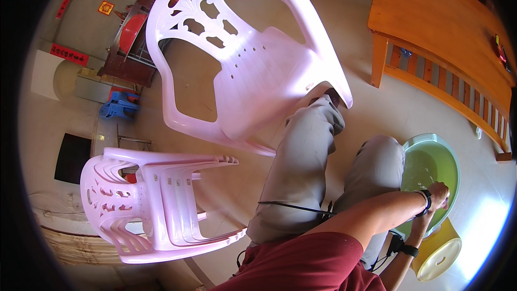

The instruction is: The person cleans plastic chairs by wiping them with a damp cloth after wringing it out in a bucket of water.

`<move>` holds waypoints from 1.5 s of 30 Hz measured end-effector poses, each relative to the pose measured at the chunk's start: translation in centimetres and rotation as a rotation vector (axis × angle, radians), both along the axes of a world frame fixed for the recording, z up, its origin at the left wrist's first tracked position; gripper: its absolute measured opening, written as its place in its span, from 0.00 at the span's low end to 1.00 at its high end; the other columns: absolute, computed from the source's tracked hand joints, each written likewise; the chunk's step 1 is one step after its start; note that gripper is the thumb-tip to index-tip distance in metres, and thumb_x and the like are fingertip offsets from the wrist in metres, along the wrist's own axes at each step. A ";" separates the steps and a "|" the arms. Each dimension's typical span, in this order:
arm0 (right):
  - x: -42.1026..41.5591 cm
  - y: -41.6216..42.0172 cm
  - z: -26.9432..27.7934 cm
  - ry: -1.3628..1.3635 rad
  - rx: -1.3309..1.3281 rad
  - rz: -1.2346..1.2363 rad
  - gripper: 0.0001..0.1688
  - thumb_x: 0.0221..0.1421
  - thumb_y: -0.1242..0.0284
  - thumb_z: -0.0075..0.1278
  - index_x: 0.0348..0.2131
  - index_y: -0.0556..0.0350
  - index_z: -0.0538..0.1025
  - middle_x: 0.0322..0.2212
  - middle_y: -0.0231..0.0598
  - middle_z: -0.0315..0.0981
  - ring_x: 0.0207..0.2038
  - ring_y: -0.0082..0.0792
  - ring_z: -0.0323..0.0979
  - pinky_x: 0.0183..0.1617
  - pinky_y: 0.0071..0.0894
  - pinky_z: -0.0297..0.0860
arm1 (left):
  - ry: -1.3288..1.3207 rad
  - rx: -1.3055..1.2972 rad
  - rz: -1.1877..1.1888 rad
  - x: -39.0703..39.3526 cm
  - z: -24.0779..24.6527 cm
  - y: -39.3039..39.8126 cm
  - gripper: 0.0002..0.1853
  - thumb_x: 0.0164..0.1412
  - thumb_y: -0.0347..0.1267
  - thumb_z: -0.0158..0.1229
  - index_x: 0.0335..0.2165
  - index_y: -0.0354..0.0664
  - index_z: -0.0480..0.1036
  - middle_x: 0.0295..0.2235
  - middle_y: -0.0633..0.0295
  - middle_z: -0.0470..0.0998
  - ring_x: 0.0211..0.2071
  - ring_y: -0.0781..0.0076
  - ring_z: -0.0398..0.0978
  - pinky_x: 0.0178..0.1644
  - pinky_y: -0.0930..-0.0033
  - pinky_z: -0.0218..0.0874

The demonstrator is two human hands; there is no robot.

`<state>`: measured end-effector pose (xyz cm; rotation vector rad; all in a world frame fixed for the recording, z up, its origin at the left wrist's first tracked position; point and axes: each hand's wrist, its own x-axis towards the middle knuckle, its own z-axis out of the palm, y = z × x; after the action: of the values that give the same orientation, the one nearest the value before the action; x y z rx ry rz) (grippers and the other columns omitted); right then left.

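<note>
My left hand [438, 194] is curled over a light green plastic basin [452, 157] that holds water, beside my right knee. Below it, my right hand [422, 224] reaches up from the lower edge to the same spot. The two hands meet over the basin's right side, and the left one partly covers the right. Whether anything is between them cannot be made out. Both wrists wear black bands. In front of my legs stands a pale pink plastic armchair [266, 76] with a cut-out back, its seat facing me.
Left of me is a stack of pink plastic armchairs [161, 210]. A yellow plastic stool [438, 250] lies on its side by the basin. An orange-brown wooden table [428, 12] with a slatted lower shelf stands at right. Blue plastic stools [119, 105] are farther off. A black cord [295, 207] crosses my leg.
</note>
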<state>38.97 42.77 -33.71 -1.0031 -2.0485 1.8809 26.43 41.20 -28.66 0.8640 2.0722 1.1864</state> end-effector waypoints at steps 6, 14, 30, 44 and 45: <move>-1.5 -2.1 -1.4 0.056 0.070 -0.234 0.31 0.68 0.64 0.43 0.63 0.59 0.57 0.53 0.42 0.64 0.52 0.31 0.67 0.57 0.34 0.66 | -0.071 -0.014 0.062 -2.1 3.5 -1.9 0.18 0.51 0.40 0.68 0.17 0.36 0.75 0.17 0.46 0.75 0.22 0.51 0.76 0.32 0.52 0.66; -0.5 -0.7 -8.4 0.222 -0.380 -0.435 0.27 0.71 0.61 0.34 0.59 0.61 0.62 0.48 0.41 0.67 0.48 0.30 0.68 0.53 0.34 0.68 | 0.018 0.020 0.206 -1.3 0.6 -1.1 0.19 0.58 0.40 0.59 0.20 0.34 0.73 0.20 0.44 0.75 0.23 0.44 0.75 0.33 0.47 0.64; -1.4 -0.4 1.1 0.478 -0.646 -0.057 0.58 0.49 0.67 0.62 0.68 0.52 0.44 0.64 0.48 0.53 0.61 0.45 0.61 0.66 0.45 0.58 | -0.720 0.280 0.056 -3.7 5.2 -1.4 0.10 0.63 0.28 0.55 0.30 0.29 0.76 0.21 0.60 0.77 0.21 0.73 0.75 0.26 0.68 0.69; -1.6 -0.8 -2.4 0.454 -0.736 -0.149 0.44 0.59 0.63 0.53 0.66 0.52 0.50 0.60 0.43 0.58 0.58 0.39 0.64 0.61 0.41 0.64 | 0.554 -0.189 -0.387 -1.5 2.9 -1.6 0.28 0.43 0.57 0.68 0.29 0.43 0.80 0.36 0.52 0.75 0.45 0.56 0.71 0.51 0.54 0.61; -1.4 -0.4 -3.2 0.436 -0.723 -0.170 0.43 0.60 0.63 0.51 0.66 0.52 0.50 0.60 0.43 0.59 0.57 0.38 0.64 0.61 0.41 0.64 | 0.524 -0.201 -0.326 -1.4 3.3 -1.6 0.27 0.43 0.56 0.67 0.27 0.43 0.80 0.36 0.52 0.76 0.44 0.57 0.71 0.51 0.55 0.61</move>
<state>37.54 42.36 -36.89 -0.7483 -1.0197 2.5132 25.00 39.57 -25.36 1.4607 2.2755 0.6059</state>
